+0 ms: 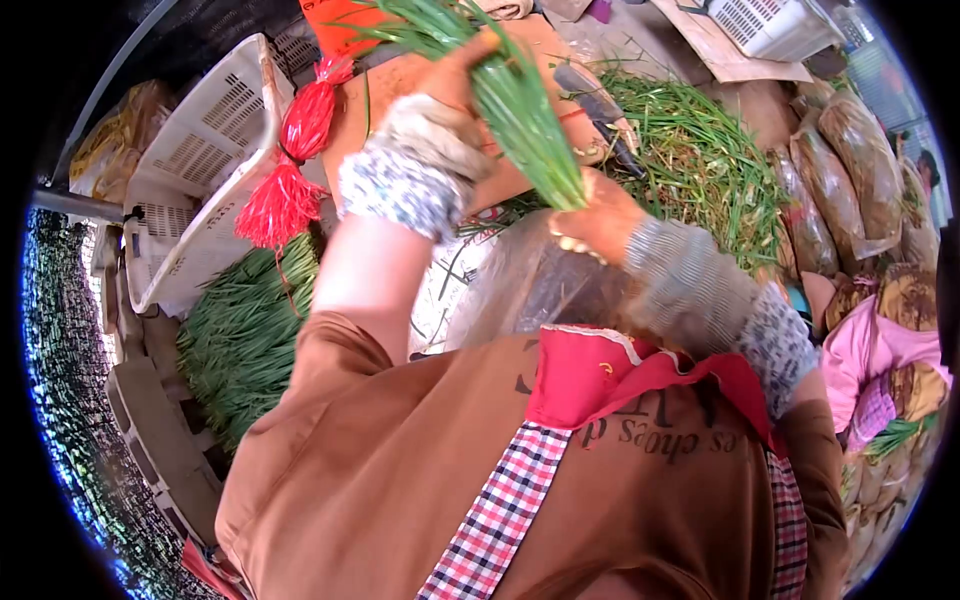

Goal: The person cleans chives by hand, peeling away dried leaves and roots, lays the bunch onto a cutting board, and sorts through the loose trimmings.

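Has loose green scraps (710, 170) heaped at right, likely kept off the board (550, 50) to leave working room. Holds the long green bunch (525, 125) slantwise over the board, with left hand (455, 80) wrapped around the far, leafy part and right hand (600, 215) clamped on the near stem end, presumably to keep stalks together. Has the knife (594, 102) at the board's right edge, seemingly within reach.

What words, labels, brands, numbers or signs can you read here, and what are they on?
"es cho…s d": small, upside-down print on the brown shirt, middle letters unclear.
Larger letters on that shirt: too covered by the red apron to read.
Black strokes on the white surface: partly hidden, not readable.
Tiny marks on the orange bag: too small to read.
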A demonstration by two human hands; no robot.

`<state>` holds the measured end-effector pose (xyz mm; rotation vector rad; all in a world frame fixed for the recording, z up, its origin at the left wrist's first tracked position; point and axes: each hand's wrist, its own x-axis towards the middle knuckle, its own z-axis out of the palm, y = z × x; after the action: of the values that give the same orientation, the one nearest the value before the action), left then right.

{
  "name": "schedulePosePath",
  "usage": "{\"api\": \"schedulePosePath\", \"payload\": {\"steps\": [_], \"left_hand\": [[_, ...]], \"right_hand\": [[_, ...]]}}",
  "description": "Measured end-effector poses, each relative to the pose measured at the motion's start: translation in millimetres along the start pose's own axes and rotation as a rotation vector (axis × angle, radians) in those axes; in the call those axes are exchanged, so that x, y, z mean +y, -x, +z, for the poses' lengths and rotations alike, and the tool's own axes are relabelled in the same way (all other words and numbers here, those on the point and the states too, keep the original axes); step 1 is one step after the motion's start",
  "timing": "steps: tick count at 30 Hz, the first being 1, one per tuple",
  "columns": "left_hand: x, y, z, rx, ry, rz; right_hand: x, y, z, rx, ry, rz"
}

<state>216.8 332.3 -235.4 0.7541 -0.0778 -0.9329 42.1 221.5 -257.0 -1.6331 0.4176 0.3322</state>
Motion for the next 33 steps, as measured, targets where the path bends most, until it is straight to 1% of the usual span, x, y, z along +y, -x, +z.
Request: {"api": "schedulePosePath", "payload": {"steps": [2, 3, 4, 6, 7, 8, 10, 12, 15, 16, 17, 18, 19, 22, 25, 26, 27, 28, 29, 30, 32, 33], "left_hand": [[23.4, -29.7, -36.3, 0.076, -0.081, 0.051], [33.3, -35.1, -49.4, 0.133, -0.215, 0.040], [36.0, -41.0, -61.0, 0.180, -0.236, 0.123], [36.5, -52.9, -81.3, 0.354, -0.242, 0.099], [36.5, -59.1, -90.0, 0.453, -0.220, 0.040], [34.7, -58.0, -90.2, 0.503, -0.181, -0.021], [28.4, -80.0, -123.9, 0.521, -0.158, -0.182], [24.2, -88.2, -140.1, 0.545, -0.134, -0.301], [23.6, -87.6, -128.3, 0.605, -0.167, -0.323], [22.5, -91.0, -133.4, 0.605, -0.259, -0.247], [21.3, -94.7, -141.5, 0.605, -0.351, -0.172], [21.4, -98.1, -152.5, 0.602, -0.441, -0.098], [25.5, -106.7, -182.6, 0.649, -0.668, -0.100], [47.9, -42.0, -152.3, 0.596, -1.118, 0.113], [11.0, 16.5, -149.4, 0.528, -0.807, 0.223], [-9.1, 36.1, -182.7, 0.210, -0.607, 0.049], [-27.6, 52.5, -172.0, 0.215, -0.843, -0.142], [-33.1, 63.8, -152.7, 0.064, -0.630, -0.482], [-65.7, 69.0, -158.8, 0.087, -0.278, -0.745], [-77.1, 71.8, -139.5, 0.175, -0.017, -0.775], [-112.8, 62.9, -147.2, 0.110, 0.374, -0.620], [-124.2, 58.3, -147.9, 0.140, 0.379, -0.560]], "right_hand": [[4.0, -35.2, 15.9, -0.024, 0.010, -0.017], [12.6, -57.6, 23.6, -0.030, -0.009, 0.011], [4.1, -64.3, 35.8, 0.019, 0.023, 0.050], [18.6, -95.6, 45.2, -0.012, 0.029, 0.123], [18.6, -104.3, 49.5, 0.000, 0.039, 0.165], [34.8, -121.8, 53.3, 0.015, 0.070, 0.111], [59.0, -148.3, 53.7, -0.008, 0.033, 0.226], [74.0, -156.7, 57.8, 0.001, 0.038, 0.241], [87.8, -162.4, 54.1, 0.000, -0.039, 0.241], [90.4, -163.6, 53.5, -0.003, -0.078, 0.236], [68.0, -154.5, 54.0, -0.008, -0.270, 0.327], [67.1, -156.2, 54.3, -0.035, -0.309, 0.350], [68.6, -158.0, 51.7, -0.066, -0.348, 0.374], [67.9, -158.6, 47.7, -0.165, -0.445, 0.404], [67.1, -158.9, 47.0, -0.219, -0.514, 0.414], [66.1, -158.4, 47.9, -0.198, -0.533, 0.416], [64.4, -157.5, 49.6, -0.178, -0.550, 0.415], [62.3, -157.2, 51.3, -0.161, -0.566, 0.412], [67.8, -159.9, 52.4, -0.144, -0.560, 0.445], [73.1, -160.0, 56.3, -0.146, -0.644, 0.331], [84.5, -164.1, 60.6, -0.159, -0.654, 0.190], [84.1, -163.0, 60.9, -0.151, -0.613, 0.190]]}}
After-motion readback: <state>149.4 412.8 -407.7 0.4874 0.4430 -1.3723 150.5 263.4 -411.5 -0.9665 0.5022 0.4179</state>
